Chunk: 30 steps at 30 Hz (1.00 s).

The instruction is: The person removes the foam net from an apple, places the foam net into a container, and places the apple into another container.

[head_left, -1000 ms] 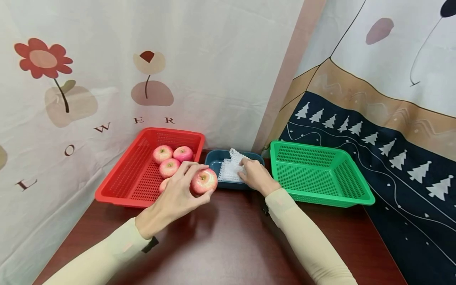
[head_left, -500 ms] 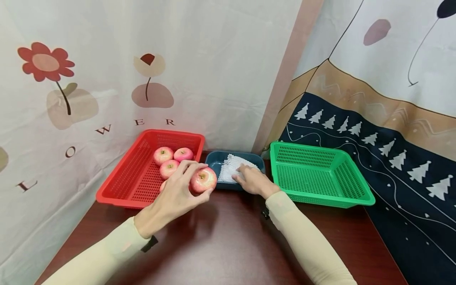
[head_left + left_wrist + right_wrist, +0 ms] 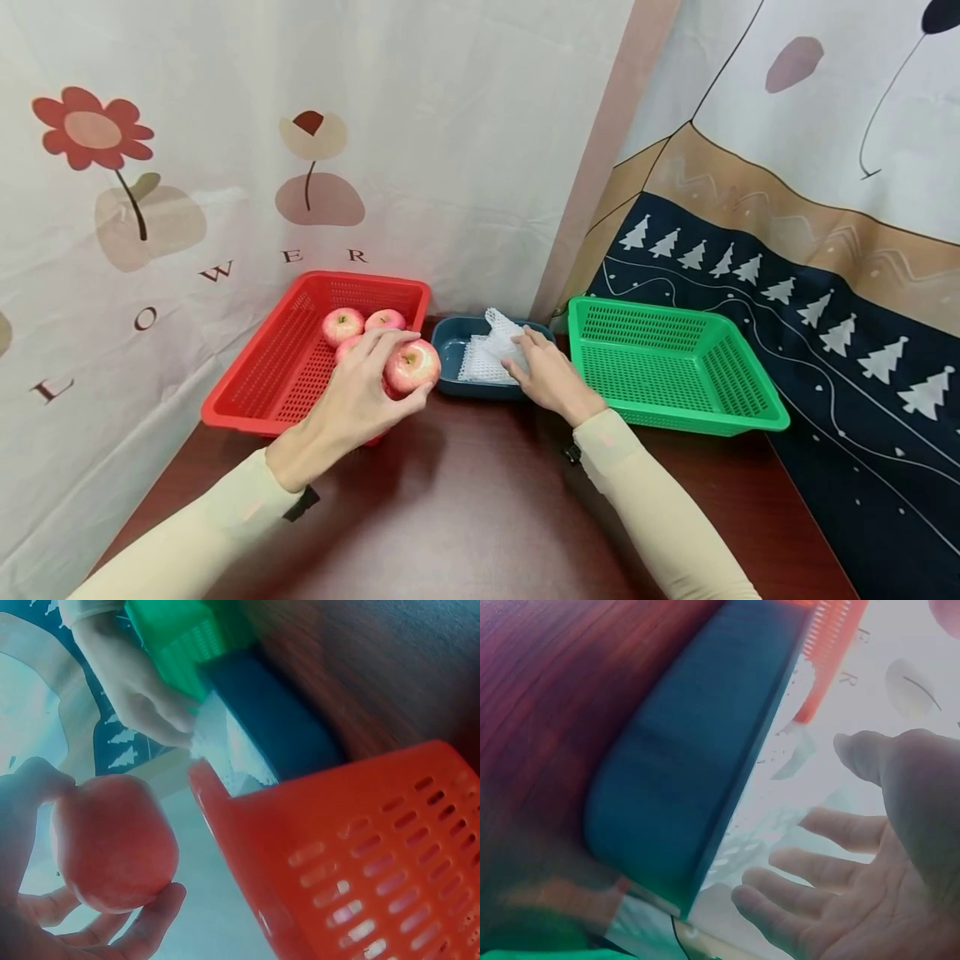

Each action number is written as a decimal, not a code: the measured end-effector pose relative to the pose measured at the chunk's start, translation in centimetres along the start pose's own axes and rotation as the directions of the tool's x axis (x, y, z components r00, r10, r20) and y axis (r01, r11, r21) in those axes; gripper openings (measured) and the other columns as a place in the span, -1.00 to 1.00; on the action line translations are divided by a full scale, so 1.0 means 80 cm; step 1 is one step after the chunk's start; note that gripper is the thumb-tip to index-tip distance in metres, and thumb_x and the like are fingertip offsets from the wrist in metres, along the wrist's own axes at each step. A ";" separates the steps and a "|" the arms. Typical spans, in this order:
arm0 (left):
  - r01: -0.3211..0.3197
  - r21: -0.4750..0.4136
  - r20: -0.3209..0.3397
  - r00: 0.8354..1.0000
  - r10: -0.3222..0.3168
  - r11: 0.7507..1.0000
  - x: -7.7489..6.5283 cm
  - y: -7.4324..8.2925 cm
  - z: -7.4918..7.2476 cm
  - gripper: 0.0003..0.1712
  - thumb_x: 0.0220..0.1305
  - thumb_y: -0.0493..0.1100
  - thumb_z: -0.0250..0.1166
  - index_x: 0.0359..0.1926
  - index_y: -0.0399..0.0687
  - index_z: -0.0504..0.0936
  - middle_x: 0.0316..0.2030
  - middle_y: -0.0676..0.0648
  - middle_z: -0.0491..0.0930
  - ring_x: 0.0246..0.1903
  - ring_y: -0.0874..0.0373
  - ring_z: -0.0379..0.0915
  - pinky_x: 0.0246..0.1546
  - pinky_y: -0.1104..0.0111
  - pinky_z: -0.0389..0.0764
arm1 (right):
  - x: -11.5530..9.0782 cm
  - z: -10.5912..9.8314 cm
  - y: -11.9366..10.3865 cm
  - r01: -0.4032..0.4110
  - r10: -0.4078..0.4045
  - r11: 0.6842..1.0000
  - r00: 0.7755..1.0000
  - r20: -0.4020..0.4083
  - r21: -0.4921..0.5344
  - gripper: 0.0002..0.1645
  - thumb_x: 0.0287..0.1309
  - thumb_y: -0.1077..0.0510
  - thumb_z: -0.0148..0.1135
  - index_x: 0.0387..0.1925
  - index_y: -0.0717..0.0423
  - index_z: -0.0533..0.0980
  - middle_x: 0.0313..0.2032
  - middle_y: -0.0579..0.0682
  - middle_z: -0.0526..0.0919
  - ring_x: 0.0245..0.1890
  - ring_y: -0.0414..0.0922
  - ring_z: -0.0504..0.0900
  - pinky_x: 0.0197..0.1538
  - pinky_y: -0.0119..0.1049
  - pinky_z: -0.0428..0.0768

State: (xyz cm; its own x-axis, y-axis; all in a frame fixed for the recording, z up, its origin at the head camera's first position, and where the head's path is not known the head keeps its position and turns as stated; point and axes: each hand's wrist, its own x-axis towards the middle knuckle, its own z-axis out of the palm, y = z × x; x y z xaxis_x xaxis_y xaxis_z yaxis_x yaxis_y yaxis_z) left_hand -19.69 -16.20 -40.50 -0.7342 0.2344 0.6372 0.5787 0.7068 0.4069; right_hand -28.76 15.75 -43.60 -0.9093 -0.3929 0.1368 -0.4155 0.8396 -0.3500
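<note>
My left hand [image 3: 348, 396] grips a red-and-yellow apple [image 3: 412, 367] between thumb and fingers, above the near right corner of the red basket [image 3: 247, 422]. The left wrist view also shows this apple [image 3: 116, 844] in the fingers. White foam fruit nets [image 3: 483, 360] lie in a dark blue tray [image 3: 448, 332], one with an end standing up. My right hand [image 3: 551, 372] is at the tray's right side, fingers by the nets. In the right wrist view, that hand [image 3: 855, 885] has its thumb and fingers spread apart; glare blurs the netting there.
Several apples [image 3: 342, 327] sit in the red basket, partly hidden by my left hand. A green basket [image 3: 678, 417] stands right of the tray. The brown table [image 3: 487, 517] stretches in front, with printed curtains [image 3: 465, 167] behind.
My left hand has moved slightly left with the apple. The right hand pressed the nets down, then drew back a little to the right, and a net's end stands up again.
</note>
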 end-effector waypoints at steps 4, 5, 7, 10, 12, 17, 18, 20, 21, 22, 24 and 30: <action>0.002 -0.008 0.018 1.000 -0.002 1.000 0.004 -0.006 -0.005 -0.20 0.14 -0.03 0.78 0.37 -0.08 0.69 0.35 -0.21 0.66 0.26 -0.11 0.66 0.06 -0.08 0.92 | -0.003 -0.007 0.000 0.006 -0.006 1.000 1.000 -0.006 -0.022 -0.23 0.77 -0.12 0.29 0.67 0.30 0.46 0.74 0.42 0.37 0.72 0.32 0.49 0.70 0.24 0.54; 0.006 -0.006 0.023 1.000 -0.005 1.000 0.005 -0.007 -0.006 -0.20 0.15 -0.03 0.78 0.37 -0.09 0.68 0.36 -0.21 0.64 0.25 -0.10 0.65 0.03 -0.06 0.94 | -0.004 -0.009 0.000 0.005 -0.006 1.000 1.000 -0.007 -0.031 -0.22 0.77 -0.12 0.29 0.68 0.30 0.45 0.74 0.41 0.37 0.72 0.32 0.48 0.71 0.24 0.54; 0.014 -0.002 0.035 0.999 -0.014 1.000 0.006 -0.009 -0.009 -0.18 0.15 -0.04 0.79 0.38 -0.10 0.67 0.39 -0.21 0.62 0.26 -0.10 0.64 0.00 -0.05 0.95 | -0.005 -0.011 0.001 0.007 -0.008 0.999 1.000 -0.014 -0.052 -0.19 0.77 -0.13 0.29 0.70 0.30 0.43 0.74 0.41 0.39 0.72 0.32 0.48 0.71 0.26 0.53; 0.037 0.010 0.049 0.998 -0.037 0.999 0.007 -0.011 -0.012 -0.14 0.14 -0.03 0.80 0.41 -0.09 0.63 0.41 -0.21 0.60 0.26 -0.12 0.63 -0.01 -0.07 0.96 | -0.006 -0.014 0.003 0.004 -0.006 0.998 1.000 -0.027 -0.064 -0.17 0.77 -0.14 0.29 0.72 0.31 0.40 0.73 0.41 0.40 0.72 0.33 0.47 0.71 0.28 0.52; 0.046 0.016 0.055 0.997 -0.047 0.999 0.008 -0.012 -0.014 -0.11 0.14 -0.04 0.80 0.43 -0.08 0.61 0.39 -0.20 0.61 0.24 -0.12 0.64 -0.01 -0.08 0.96 | -0.007 -0.015 0.004 0.001 -0.004 0.998 0.999 -0.035 -0.067 -0.15 0.76 -0.14 0.30 0.73 0.31 0.38 0.73 0.40 0.40 0.73 0.34 0.47 0.72 0.29 0.51; 0.055 0.036 0.053 0.997 -0.057 0.998 0.010 -0.016 -0.017 -0.06 0.12 -0.04 0.81 0.46 -0.03 0.57 0.30 -0.22 0.65 0.20 -0.12 0.64 -0.04 -0.08 0.95 | -0.010 -0.019 0.005 -0.001 -0.003 0.998 0.998 -0.057 -0.063 -0.15 0.75 -0.15 0.32 0.72 0.29 0.40 0.72 0.38 0.42 0.71 0.34 0.48 0.72 0.29 0.51; 0.056 0.040 0.050 0.997 -0.058 0.998 0.011 -0.017 -0.017 -0.06 0.11 -0.04 0.82 0.47 -0.02 0.56 0.29 -0.23 0.65 0.20 -0.12 0.64 -0.04 -0.08 0.95 | -0.011 -0.020 0.005 0.000 -0.004 0.998 0.998 -0.062 -0.063 -0.15 0.74 -0.15 0.33 0.72 0.29 0.40 0.72 0.38 0.42 0.71 0.33 0.49 0.72 0.29 0.51; 0.058 0.047 0.046 0.997 -0.060 0.997 0.011 -0.019 -0.018 -0.04 0.10 -0.05 0.82 0.48 0.00 0.56 0.29 -0.23 0.66 0.22 -0.12 0.62 -0.03 -0.10 0.95 | -0.012 -0.022 0.005 0.002 -0.006 0.998 0.998 -0.070 -0.064 -0.16 0.74 -0.15 0.33 0.71 0.28 0.42 0.71 0.37 0.43 0.69 0.33 0.50 0.71 0.29 0.52; 0.060 0.049 0.045 0.997 -0.062 0.997 0.011 -0.020 -0.019 -0.04 0.10 -0.06 0.81 0.48 0.00 0.56 0.29 -0.24 0.66 0.24 -0.13 0.61 -0.03 -0.10 0.95 | -0.013 -0.023 0.005 0.003 -0.008 0.998 0.997 -0.073 -0.067 -0.16 0.73 -0.16 0.34 0.70 0.27 0.43 0.71 0.36 0.43 0.69 0.33 0.51 0.70 0.29 0.53; 0.061 0.049 0.044 0.997 -0.064 0.997 0.011 -0.020 -0.020 -0.04 0.10 -0.06 0.81 0.49 0.00 0.56 0.30 -0.24 0.67 0.24 -0.13 0.60 -0.03 -0.11 0.95 | -0.013 -0.024 0.005 0.003 -0.009 0.998 0.997 -0.077 -0.069 -0.17 0.73 -0.16 0.34 0.70 0.27 0.43 0.71 0.36 0.44 0.68 0.33 0.52 0.70 0.29 0.54; 0.069 0.046 0.043 0.997 -0.071 0.997 0.011 -0.022 -0.021 -0.03 0.10 -0.08 0.81 0.50 0.00 0.56 0.29 -0.23 0.67 0.25 -0.12 0.60 -0.04 -0.12 0.95 | -0.015 -0.025 0.005 0.007 -0.013 0.997 0.996 -0.084 -0.074 -0.17 0.73 -0.16 0.34 0.70 0.25 0.43 0.70 0.34 0.45 0.67 0.32 0.54 0.68 0.29 0.56; 0.093 0.027 0.046 0.994 -0.094 0.995 0.011 -0.027 -0.025 -0.02 0.10 -0.13 0.81 0.51 -0.03 0.56 0.27 -0.22 0.65 0.26 -0.11 0.58 -0.04 -0.15 0.95 | -0.019 -0.031 0.006 0.033 -0.044 0.996 0.991 -0.123 -0.086 -0.15 0.71 -0.13 0.38 0.71 0.28 0.42 0.68 0.34 0.48 0.64 0.31 0.57 0.65 0.28 0.60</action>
State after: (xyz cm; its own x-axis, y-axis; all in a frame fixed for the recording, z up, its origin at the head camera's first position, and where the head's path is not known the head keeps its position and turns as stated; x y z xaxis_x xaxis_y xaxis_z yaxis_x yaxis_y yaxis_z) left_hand -20.85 -18.85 -39.53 -0.8010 0.1976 0.5651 0.4983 0.7433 0.4463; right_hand -27.62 17.68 -41.65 -0.8862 -0.3799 0.2652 -0.4457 0.8553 -0.2642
